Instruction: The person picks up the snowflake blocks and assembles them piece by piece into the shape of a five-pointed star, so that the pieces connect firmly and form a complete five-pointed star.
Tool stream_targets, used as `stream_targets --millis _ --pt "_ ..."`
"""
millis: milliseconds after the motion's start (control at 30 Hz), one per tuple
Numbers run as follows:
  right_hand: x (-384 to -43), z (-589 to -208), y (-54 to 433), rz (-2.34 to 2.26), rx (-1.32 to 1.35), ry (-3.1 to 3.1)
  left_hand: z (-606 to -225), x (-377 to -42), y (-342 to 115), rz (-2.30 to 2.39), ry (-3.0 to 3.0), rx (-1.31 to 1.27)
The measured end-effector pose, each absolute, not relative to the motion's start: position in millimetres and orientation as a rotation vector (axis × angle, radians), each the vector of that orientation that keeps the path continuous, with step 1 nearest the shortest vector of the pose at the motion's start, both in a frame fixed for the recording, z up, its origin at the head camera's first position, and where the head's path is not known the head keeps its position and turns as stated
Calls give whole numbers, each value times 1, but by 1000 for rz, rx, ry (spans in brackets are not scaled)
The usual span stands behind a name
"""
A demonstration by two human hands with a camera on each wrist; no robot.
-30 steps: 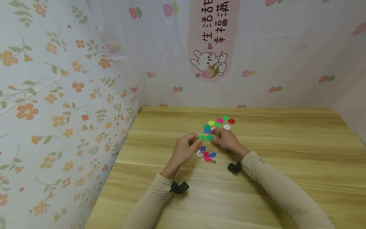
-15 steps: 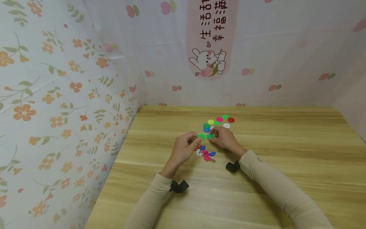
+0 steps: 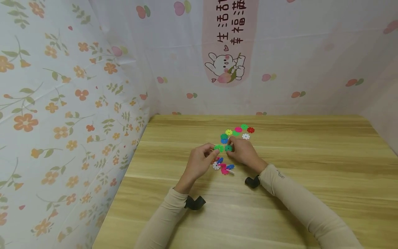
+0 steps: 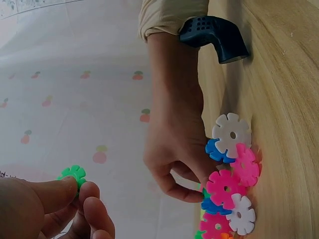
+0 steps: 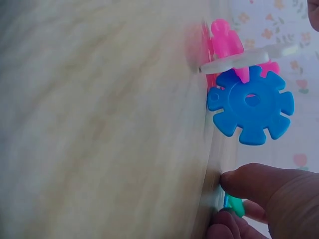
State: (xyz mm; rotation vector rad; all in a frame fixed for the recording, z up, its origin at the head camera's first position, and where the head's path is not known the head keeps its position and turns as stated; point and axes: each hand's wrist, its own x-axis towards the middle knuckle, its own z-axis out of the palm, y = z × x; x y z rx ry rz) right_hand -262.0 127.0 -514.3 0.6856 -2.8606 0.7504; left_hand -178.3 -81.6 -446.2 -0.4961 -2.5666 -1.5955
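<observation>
My left hand (image 3: 200, 160) pinches a light green notched flower disc (image 3: 219, 148) between thumb and fingertips, also seen as a green disc (image 4: 75, 172) in the left wrist view. Just to its right, my right hand (image 3: 247, 152) grips a darker green disc (image 3: 228, 148) low by the tabletop. In the right wrist view the thumb and fingers mostly hide that green disc (image 5: 234, 205). Nearer the person stands a cluster of interlocked discs, with a pink disc (image 3: 224, 169), a white disc (image 4: 232, 134) and a blue disc (image 5: 251, 119) slotted at angles.
Beyond the hands, loose discs lie on the wooden table (image 3: 280, 207), among them a yellow disc (image 3: 228, 132), a red disc (image 3: 250, 130), a white disc (image 3: 246, 136) and a blue disc (image 3: 224, 141). Patterned cloth (image 3: 174, 62) hangs behind and at the left.
The head view has shifted slightly. Both hands keep their grips on the green discs, and the small gap between the two discs stays about the same.
</observation>
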Motion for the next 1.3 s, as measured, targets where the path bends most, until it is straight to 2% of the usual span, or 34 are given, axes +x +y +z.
stream_targets --millis 467,733,967,1300 --pt "-252 -505 136 988 651 -2854 -445 -177 -80 -1580 -2566 -504" --pt "-235 -470 154 1785 441 -2705 -443 -178 -80 -1575 -2553 -518" --pt "-213 -441 158 2052 549 -2481 -438 -179 -78 -1570 -2541 -559" --pt "-203 -439 158 2164 587 -2414 -438 -178 -75 -1512 -2538 -608"
